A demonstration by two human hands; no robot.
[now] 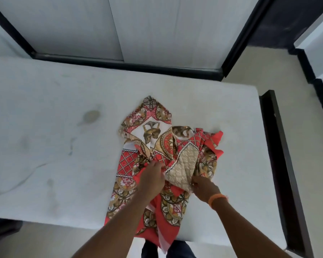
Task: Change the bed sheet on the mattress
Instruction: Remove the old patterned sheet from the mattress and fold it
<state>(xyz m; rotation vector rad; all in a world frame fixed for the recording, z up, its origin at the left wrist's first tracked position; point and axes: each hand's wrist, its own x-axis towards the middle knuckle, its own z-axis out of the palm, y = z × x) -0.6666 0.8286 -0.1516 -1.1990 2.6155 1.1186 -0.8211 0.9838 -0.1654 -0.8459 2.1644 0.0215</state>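
While I lean over the bare white mattress [63, 127], the bunched red and gold patterned bed sheet [157, 146] lies on it near the front edge, one end hanging down over that edge toward my legs. My left hand [151, 178] has its grip closed on a fold near the middle of the sheet, fingers curled into the cloth. My right hand [203, 187], an orange band [217, 199] on its wrist, seems to pinch the beige patterned patch just beside it, though the fingertips are buried in fabric. Faint stains mark the mattress on the left. A black bed frame [280, 146] borders the right side.
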